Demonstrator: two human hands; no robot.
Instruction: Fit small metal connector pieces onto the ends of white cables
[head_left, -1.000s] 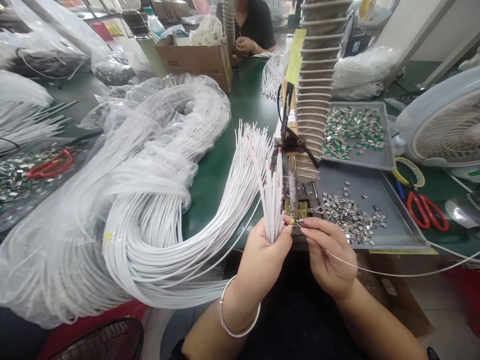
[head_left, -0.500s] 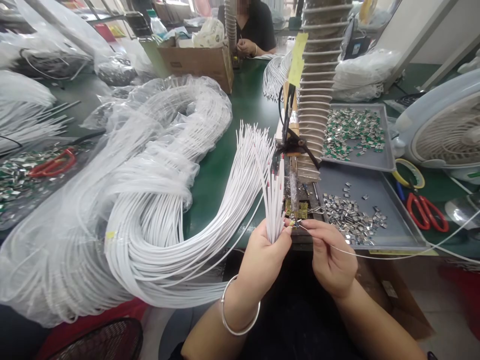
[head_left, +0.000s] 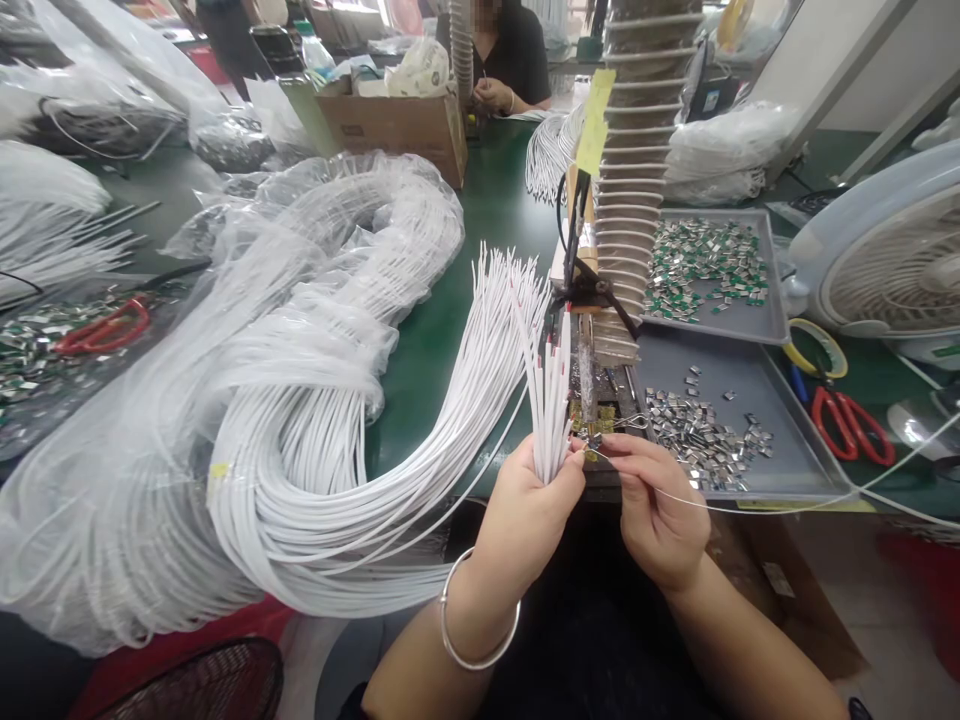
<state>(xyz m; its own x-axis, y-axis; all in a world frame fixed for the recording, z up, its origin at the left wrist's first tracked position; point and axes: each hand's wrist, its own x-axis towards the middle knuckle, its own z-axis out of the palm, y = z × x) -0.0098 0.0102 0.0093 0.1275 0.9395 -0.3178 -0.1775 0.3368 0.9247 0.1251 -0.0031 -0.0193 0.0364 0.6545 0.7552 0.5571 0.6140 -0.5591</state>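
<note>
Lining the near edge of the bench (head_left: 420,400), a tray (head_left: 799,425) flanks a view-blocking hose (head_left: 636,210); left hand (head_left: 536,505) grips cables (head_left: 550,405), right hand (head_left: 664,515) pinches wire (head_left: 739,511).

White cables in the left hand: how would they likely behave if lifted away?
The white cables would probably hold up over short lengths, since their ends stand above the left hand without drooping. They might slide apart: the ends are uneven and no tie shows.

Cables (head_left: 551,410) are white, tabletop (head_left: 496,190) green, box (head_left: 401,140) brown.
</note>
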